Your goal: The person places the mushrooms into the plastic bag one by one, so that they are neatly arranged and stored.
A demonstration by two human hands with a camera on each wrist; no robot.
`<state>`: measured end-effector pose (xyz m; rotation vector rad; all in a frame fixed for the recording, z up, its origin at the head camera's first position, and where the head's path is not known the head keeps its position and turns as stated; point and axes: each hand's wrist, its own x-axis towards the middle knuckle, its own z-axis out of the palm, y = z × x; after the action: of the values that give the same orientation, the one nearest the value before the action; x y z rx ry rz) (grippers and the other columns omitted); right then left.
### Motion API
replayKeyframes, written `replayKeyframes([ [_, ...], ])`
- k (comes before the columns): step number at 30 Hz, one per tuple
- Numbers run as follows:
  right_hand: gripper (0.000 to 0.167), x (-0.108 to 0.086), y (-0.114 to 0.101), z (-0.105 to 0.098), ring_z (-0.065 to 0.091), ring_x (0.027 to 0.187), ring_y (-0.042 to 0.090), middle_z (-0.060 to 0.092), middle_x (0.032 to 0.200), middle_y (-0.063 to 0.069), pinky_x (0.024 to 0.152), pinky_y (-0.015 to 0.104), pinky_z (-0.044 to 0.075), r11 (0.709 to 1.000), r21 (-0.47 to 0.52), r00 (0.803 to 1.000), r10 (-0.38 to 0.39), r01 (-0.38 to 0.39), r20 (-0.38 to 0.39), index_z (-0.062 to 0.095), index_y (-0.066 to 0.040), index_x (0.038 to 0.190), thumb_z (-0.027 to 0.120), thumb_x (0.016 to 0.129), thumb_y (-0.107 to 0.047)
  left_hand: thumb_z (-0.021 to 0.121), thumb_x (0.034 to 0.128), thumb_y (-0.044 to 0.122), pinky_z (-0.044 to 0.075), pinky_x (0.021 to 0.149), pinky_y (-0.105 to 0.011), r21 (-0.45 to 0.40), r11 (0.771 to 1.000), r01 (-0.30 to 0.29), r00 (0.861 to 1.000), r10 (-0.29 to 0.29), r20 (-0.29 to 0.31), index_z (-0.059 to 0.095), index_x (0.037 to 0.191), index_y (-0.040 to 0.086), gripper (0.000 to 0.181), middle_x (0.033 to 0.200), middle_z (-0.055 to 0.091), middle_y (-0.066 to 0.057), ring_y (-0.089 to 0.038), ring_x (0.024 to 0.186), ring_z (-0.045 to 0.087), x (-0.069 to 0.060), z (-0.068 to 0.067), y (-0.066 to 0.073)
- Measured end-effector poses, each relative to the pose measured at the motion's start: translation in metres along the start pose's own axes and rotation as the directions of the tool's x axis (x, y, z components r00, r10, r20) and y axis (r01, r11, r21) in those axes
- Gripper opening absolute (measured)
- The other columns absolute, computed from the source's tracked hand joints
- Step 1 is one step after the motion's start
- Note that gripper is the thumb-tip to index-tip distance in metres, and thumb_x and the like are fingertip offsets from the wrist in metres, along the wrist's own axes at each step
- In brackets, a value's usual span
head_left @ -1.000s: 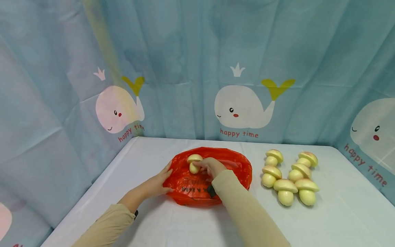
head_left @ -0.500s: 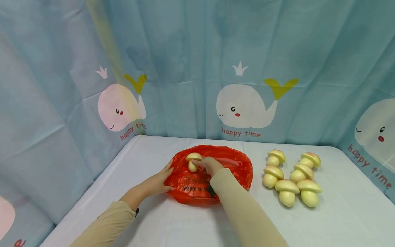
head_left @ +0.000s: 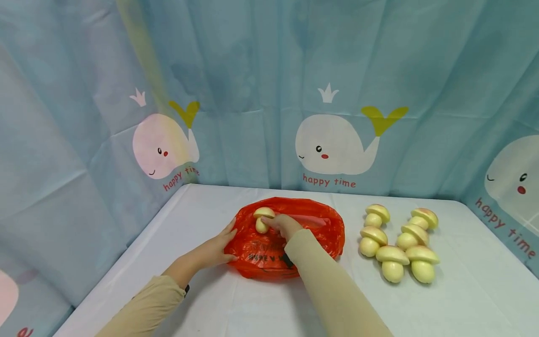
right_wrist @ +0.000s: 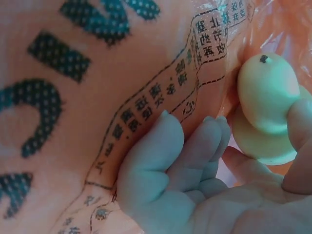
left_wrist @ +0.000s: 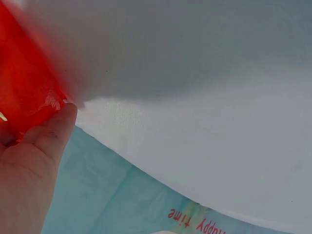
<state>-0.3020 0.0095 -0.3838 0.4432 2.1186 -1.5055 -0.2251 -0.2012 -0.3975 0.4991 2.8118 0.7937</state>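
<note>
A red plastic bag [head_left: 322,252] with dark printing lies spread and open-mouthed on the table. Inside it, my right hand [head_left: 287,225] pinches a pale yellow toy mushroom [head_left: 264,212] near the bag's far left wall. The right wrist view has the thumb against the mushroom [right_wrist: 267,92] and the index finger under it, while the other fingers of the hand [right_wrist: 195,185] curl loosely over the printed plastic. My left hand [head_left: 210,250] rests against the bag's left rim with thumb and fingers spread; its wrist view shows a finger of the hand [left_wrist: 34,156] touching the red edge.
Several similar toy mushrooms [head_left: 392,265] stand and lean in a V-like group to the right of the bag. A white cloth [head_left: 252,309] covers the table. Blue curtains [head_left: 236,140] with whale prints enclose the back and sides.
The head view has shifted slightly. My right hand and the mushroom have moved a little left and toward the back of the bag. My left hand stays at the rim.
</note>
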Motion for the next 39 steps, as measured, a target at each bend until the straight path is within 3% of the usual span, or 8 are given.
replayKeyframes([
  [5,0.052,0.002,0.0,-0.001,0.048,0.099,0.03,0.054,0.103,0.014,0.083,0.043,0.046,1.0,-0.011,1.0,-0.004,0.004,0.003,0.064,-0.005,0.105,0.075,0.08,-0.05,0.071,0.0875,0.01,0.026,0.112,-0.053,0.0,1.0,0.013,1.0,-0.013,0.002,0.028,0.145,-0.014,0.076,0.161,0.003,-0.019,-0.042,0.143,0.02,0.0,0.0,-0.001],
  [10,0.056,0.003,0.003,-0.004,0.049,0.1,0.03,0.056,0.106,0.014,0.082,0.04,0.047,0.998,0.06,1.0,-0.002,0.002,0.002,0.061,-0.005,0.106,0.08,0.075,-0.048,0.072,0.0878,0.011,0.026,0.112,-0.053,-0.004,1.0,0.024,1.0,-0.024,0.006,0.028,0.146,-0.013,0.077,0.161,0.002,-0.018,-0.042,0.143,0.019,-0.001,0.0,-0.001],
  [14,0.06,0.003,0.005,-0.008,0.049,0.103,0.031,0.057,0.109,0.016,0.085,0.042,0.048,0.994,0.103,0.999,-0.035,0.03,0.041,0.057,-0.003,0.112,0.081,0.076,-0.044,0.072,0.0877,0.011,0.025,0.112,-0.054,-0.008,1.0,0.007,1.0,-0.007,0.005,0.028,0.145,-0.014,0.076,0.161,0.002,-0.02,-0.043,0.143,0.019,-0.002,0.0,0.0],
  [22,0.058,-0.004,0.011,-0.016,0.051,0.106,0.031,0.056,0.115,0.018,0.091,0.046,0.049,0.989,0.069,0.98,-0.141,0.133,0.138,0.052,-0.005,0.123,0.077,0.083,-0.038,0.071,0.0882,0.011,0.024,0.112,-0.054,-0.006,1.0,0.014,1.0,-0.014,0.001,0.028,0.145,-0.013,0.076,0.161,0.002,-0.018,-0.042,0.143,0.018,-0.002,0.001,-0.001],
  [25,0.07,-0.004,0.011,-0.017,0.051,0.109,0.033,0.054,0.119,0.02,0.095,0.049,0.047,0.986,0.064,0.974,-0.162,0.154,0.157,0.044,-0.005,0.14,0.075,0.085,-0.036,0.071,0.0884,0.01,0.024,0.112,-0.054,-0.003,1.0,0.005,1.0,-0.005,0.003,0.028,0.145,-0.014,0.075,0.161,0.002,-0.019,-0.042,0.143,0.018,-0.001,0.0,-0.002],
  [29,0.082,0.0,0.006,-0.018,0.053,0.107,0.035,0.054,0.117,0.021,0.093,0.05,0.049,0.989,0.008,0.979,-0.147,0.148,0.141,0.035,0.0,0.146,0.076,0.084,-0.034,0.071,0.0883,0.011,0.023,0.112,-0.054,0.0,1.0,0.003,1.0,-0.003,0.008,0.028,0.145,-0.014,0.076,0.161,0.001,-0.019,-0.043,0.143,0.018,0.0,-0.001,-0.001],
  [35,0.062,-0.008,0.004,-0.032,0.057,0.103,0.035,0.058,0.111,0.02,0.091,0.045,0.052,0.986,-0.064,0.985,-0.149,0.155,0.092,0.049,0.002,0.131,0.074,0.086,-0.033,0.071,0.0882,0.01,0.024,0.112,-0.054,0.012,1.0,0.004,1.0,-0.004,0.006,0.028,0.145,-0.015,0.075,0.161,0.001,-0.02,-0.043,0.143,0.018,0.002,-0.001,0.0],
  [39,0.067,-0.01,0.0,-0.046,0.06,0.104,0.037,0.059,0.115,0.024,0.092,0.05,0.051,0.981,-0.092,0.983,-0.164,0.171,0.076,0.044,0.002,0.139,0.073,0.088,-0.032,0.071,0.0882,0.011,0.025,0.112,-0.054,0.015,1.0,0.013,1.0,-0.013,0.008,0.028,0.145,-0.014,0.075,0.161,0.001,-0.019,-0.043,0.143,0.019,0.002,0.0,0.002],
])
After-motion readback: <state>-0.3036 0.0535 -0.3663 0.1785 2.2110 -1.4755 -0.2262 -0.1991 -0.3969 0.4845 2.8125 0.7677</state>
